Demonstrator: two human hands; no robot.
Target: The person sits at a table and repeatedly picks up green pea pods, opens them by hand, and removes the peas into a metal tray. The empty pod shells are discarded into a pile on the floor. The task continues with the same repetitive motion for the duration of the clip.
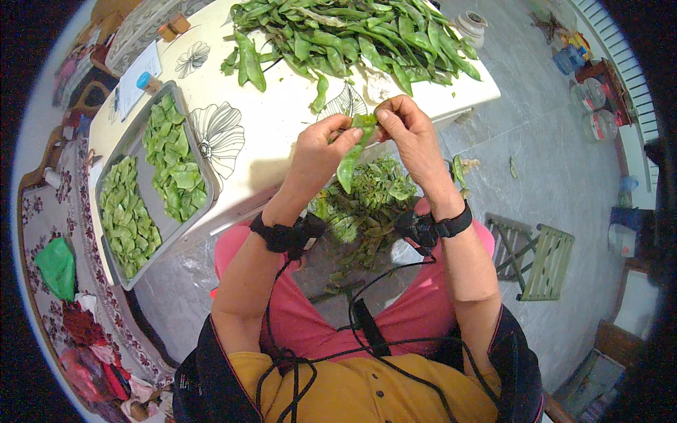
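My left hand (330, 145) and my right hand (404, 132) hold one flat green bean pod (348, 165) between them, pinching its upper end while its tip hangs down. Beyond my hands, a large heap of whole bean pods (338, 45) lies on the white flower-patterned table (264, 127). To the left, a grey tray (177, 238) holds broken green pod pieces (177, 158) in two rows. Under my hands, a pile of leafy green trimmings (370, 195) lies low between my knees.
At the table's left are a blue-capped jar (148, 83), a notebook (138, 79) and a pen. A folding stool (547, 263) stands on the floor at right. A ceramic pot (470, 27) sits beyond the table's right end. Black cables run from both wrists across my lap.
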